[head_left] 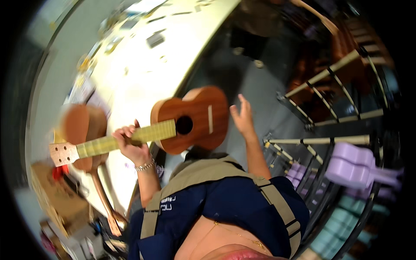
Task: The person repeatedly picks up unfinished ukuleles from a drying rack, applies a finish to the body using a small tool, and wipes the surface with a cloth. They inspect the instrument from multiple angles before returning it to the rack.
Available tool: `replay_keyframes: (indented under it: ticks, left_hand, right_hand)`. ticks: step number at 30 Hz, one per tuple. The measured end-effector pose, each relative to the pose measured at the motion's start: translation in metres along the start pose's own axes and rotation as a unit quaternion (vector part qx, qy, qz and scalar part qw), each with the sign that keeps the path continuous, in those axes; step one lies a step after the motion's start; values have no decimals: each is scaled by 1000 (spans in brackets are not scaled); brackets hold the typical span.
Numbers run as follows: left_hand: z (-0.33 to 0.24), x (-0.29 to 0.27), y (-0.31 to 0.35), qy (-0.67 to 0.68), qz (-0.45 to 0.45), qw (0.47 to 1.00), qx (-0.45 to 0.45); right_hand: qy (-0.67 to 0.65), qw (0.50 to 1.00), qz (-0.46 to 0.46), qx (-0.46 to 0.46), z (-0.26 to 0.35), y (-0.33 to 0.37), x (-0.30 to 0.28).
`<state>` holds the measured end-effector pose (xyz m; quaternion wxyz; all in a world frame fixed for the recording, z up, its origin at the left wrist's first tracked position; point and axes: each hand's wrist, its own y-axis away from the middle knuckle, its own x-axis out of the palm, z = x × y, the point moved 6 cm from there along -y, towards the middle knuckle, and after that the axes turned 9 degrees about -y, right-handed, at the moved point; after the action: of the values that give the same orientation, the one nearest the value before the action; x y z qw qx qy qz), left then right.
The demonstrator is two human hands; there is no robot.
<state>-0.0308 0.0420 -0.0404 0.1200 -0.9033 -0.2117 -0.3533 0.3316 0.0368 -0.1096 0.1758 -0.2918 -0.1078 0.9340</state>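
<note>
A brown wooden ukulele (199, 125) without strings is held in front of me, its soundhole facing up. Yellowish tape appears to cover its fretboard, and the pale headstock with small holes points left. My left hand (133, 145) is wrapped round the neck, with fingers showing beyond its far edge. To the right of the ukulele's body, my right hand (243, 117) is apart from it, fingers stretched out and holding nothing. Another wooden ukulele (89, 151) lies on the bench at the left, partly hidden behind the held headstock.
A long white workbench (134, 69) runs along the left, with a dark block (155, 40) and scattered small items. Racks (320, 140) stand at the right, near a purple ukulele (351, 167). A person (251, 34) stands beyond. A cardboard box (60, 199) is at lower left.
</note>
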Motion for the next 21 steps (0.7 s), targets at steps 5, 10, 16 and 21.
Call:
replay_keyframes:
  ticks: [5,10,16,21]
  left_hand:
    - [-64,-79,-13,181,-152,971,32]
    - [-98,-80,12,85,-193,972,100]
    - [-71,-40,42,-229,-271,925,132]
    - [-53,-25,48,-246,-344,894,152]
  right_hand:
    - [-526,764,199,316,0,4,95]
    - [-552,684,277,388,32,-7,150]
    - [-578,618,363,390,31,-26,195]
    - [-538,612,410,409,27,-53,217]
